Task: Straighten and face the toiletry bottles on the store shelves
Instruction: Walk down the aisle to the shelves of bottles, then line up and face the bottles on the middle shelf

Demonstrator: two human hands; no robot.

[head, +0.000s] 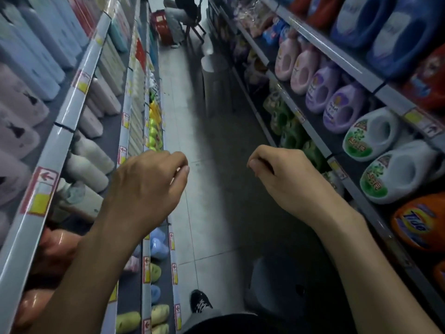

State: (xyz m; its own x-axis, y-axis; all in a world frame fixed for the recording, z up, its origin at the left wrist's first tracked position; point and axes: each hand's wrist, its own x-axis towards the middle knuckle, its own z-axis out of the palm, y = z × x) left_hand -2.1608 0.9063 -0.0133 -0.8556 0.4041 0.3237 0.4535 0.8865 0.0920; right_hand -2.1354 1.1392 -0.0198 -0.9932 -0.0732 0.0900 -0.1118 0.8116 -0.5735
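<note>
Start from the left hand (149,186) and right hand (284,179), both loosely curled and empty at mid-frame. Reach to the cream bottles (89,162) on the left shelf (66,109) (blurred, some seemingly askew); turn labels outward, pull flush to the edge, then work toward the far end.
</note>
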